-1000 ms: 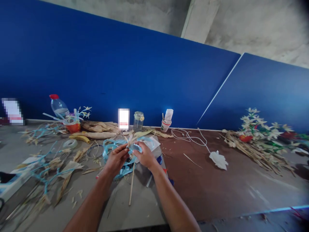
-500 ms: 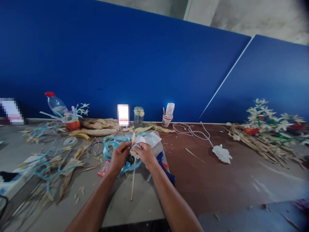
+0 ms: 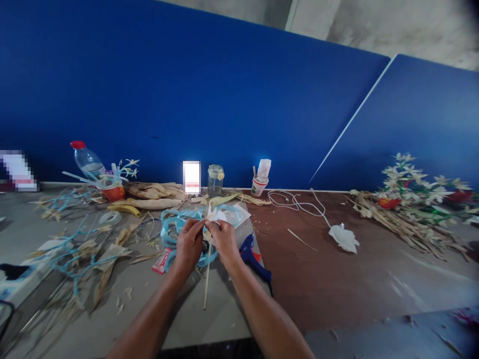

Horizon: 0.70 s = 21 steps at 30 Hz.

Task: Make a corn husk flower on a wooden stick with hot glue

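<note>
My left hand and my right hand meet over the table's middle, fingers pinched together. Between them they hold the top of a thin wooden stick that carries pale dried-leaf petals. The stick's lower end reaches toward me over the grey table. Light blue ribbon loops in a pile behind and under both hands, and a strand of it runs to my fingers. What the fingertips press is too small to make out.
A blue glue gun lies right of my right hand. At the back stand a plastic bottle, a glass jar and a paper cup. Dried leaves and blue-wrapped stems litter the left; finished flowers lie far right.
My hands have drawn closer together on the stick's top and shifted slightly right. The camera has tilted down a little since a second ago.
</note>
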### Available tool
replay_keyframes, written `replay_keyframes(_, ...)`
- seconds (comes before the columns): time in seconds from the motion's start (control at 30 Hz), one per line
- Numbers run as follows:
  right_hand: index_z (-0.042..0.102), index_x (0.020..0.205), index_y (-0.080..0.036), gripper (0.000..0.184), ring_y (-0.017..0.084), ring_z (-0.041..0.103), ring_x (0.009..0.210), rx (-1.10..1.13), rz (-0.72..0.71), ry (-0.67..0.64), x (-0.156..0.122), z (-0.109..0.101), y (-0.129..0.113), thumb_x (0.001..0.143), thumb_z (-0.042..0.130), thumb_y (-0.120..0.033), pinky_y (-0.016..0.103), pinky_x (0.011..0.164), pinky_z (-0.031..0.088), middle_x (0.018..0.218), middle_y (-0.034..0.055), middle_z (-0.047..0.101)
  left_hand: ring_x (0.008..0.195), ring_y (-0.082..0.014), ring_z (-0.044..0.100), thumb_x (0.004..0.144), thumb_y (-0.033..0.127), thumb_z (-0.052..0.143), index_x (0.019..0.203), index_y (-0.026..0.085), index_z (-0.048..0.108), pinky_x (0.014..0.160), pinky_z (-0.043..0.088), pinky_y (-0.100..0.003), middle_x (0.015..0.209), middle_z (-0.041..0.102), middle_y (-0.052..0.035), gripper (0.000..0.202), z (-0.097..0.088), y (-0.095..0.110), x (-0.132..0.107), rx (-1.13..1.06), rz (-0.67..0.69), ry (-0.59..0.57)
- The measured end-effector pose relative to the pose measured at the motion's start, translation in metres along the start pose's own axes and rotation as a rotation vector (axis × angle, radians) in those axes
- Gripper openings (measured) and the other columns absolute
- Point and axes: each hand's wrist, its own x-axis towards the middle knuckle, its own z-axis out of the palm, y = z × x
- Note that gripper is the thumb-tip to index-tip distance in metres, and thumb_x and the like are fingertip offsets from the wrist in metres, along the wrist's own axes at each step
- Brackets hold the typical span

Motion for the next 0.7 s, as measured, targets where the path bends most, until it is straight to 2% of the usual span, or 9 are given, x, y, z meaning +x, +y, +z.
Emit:
replay_keyframes(0.17,0.053,0.057,-0.016,0.028,0.01,0.036,0.053,0.04,-0.004,0.026,0.001,-0.002,-0.003,0.07,0.054,-0.041,0.023,0.051,0.031,0.052,-0.003,0.043,0.08,-0.0199,0.053,0.062,0.006,0.065,0.073,0.024,0.073,0.072,0.044,-0.025,0.08,0.061,-0.0059,0.022,0.003,0.001,0.0,-0.013,-0.012,-0.029)
replay_keyframes(0.27,0.058,0.061,-0.015,0.025,0.011,0.039,0.054,0.086,0.015,0.0,0.003,-0.007,-0.007,0.068,0.055,-0.039,0.023,0.052,0.033,0.055,-0.0022,0.048,0.073,-0.0176,0.054,0.062,0.01,0.068,0.073,0.022,0.073,0.065,0.044,-0.024,0.078,0.063,-0.0049,0.017,0.002,0.006,0.002,-0.007,-0.067,-0.104)
replay_keyframes(0.37,0.057,0.057,-0.016,0.026,0.01,0.038,0.052,0.142,0.065,-0.071,0.003,-0.014,-0.012,0.067,0.057,-0.04,0.023,0.051,0.032,0.051,-0.0032,0.046,0.06,-0.0128,0.053,0.064,0.017,0.07,0.081,0.018,0.072,0.056,0.044,-0.023,0.077,0.064,-0.0049,0.017,-0.005,0.01,0.004,-0.057,-0.239,-0.211)
replay_keyframes(0.5,0.056,0.054,-0.016,0.024,0.009,0.035,0.05,0.2,0.066,-0.202,0.001,-0.021,-0.019,0.066,0.059,-0.037,0.023,0.051,0.029,0.05,-0.0042,0.044,0.053,-0.0119,0.054,0.068,0.026,0.07,0.087,0.012,0.069,0.052,0.046,-0.025,0.07,0.064,-0.0071,0.023,-0.015,0.006,0.008,-0.35,-0.513,-0.263)
replay_keyframes(0.6,0.059,0.056,-0.016,0.021,0.009,0.035,0.051,0.22,0.048,-0.304,0.001,-0.023,-0.02,0.066,0.061,-0.034,0.022,0.051,0.029,0.051,-0.0043,0.046,0.052,-0.012,0.056,0.072,0.025,0.066,0.083,0.011,0.067,0.051,0.048,-0.025,0.062,0.061,-0.0058,0.018,-0.02,0.001,0.011,-0.48,-0.617,-0.266)
replay_keyframes(0.7,0.063,0.06,-0.015,0.021,0.009,0.037,0.052,0.201,0.026,-0.37,0.002,-0.024,-0.019,0.068,0.06,-0.035,0.022,0.052,0.031,0.054,-0.0029,0.051,0.05,-0.0112,0.055,0.075,0.024,0.063,0.08,0.012,0.065,0.051,0.049,-0.025,0.06,0.059,-0.0049,0.013,-0.019,-0.001,0.011,-0.511,-0.666,-0.251)
